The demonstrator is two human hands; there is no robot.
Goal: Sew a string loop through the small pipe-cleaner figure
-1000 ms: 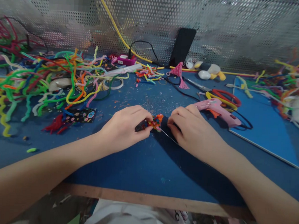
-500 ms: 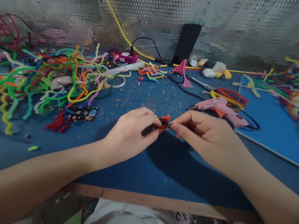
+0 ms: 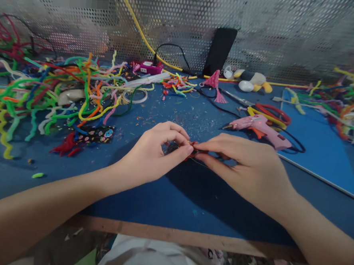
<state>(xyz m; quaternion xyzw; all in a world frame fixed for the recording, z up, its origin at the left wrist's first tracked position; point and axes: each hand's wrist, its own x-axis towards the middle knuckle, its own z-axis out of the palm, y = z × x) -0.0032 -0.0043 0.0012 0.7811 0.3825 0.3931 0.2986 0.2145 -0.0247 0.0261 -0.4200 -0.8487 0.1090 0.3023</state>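
Above the middle of the blue table, my left hand (image 3: 160,153) pinches a small red and black craft piece (image 3: 193,144), most of it hidden by the fingers. A dark part of it shows inside the curl of my left palm. From the right, my right hand (image 3: 238,162) has thumb and forefinger closed on the same piece, fingertips almost touching those of my left hand. A thin pale strand runs just below the pinch. Behind my right hand lies a pink glue gun (image 3: 259,129), its nozzle pointing left.
Tangled pipe cleaners (image 3: 47,88) cover the left side, near a floral black cloth (image 3: 97,134). Scissors (image 3: 268,114) with red and yellow handles lie beyond the glue gun. A blue board (image 3: 317,145) is at right. A black phone (image 3: 220,51) leans on the perforated metal wall.
My right hand has shifted slightly left, with its fingers now over the craft piece. The orange-red part that stood up between the hands is now mostly covered.
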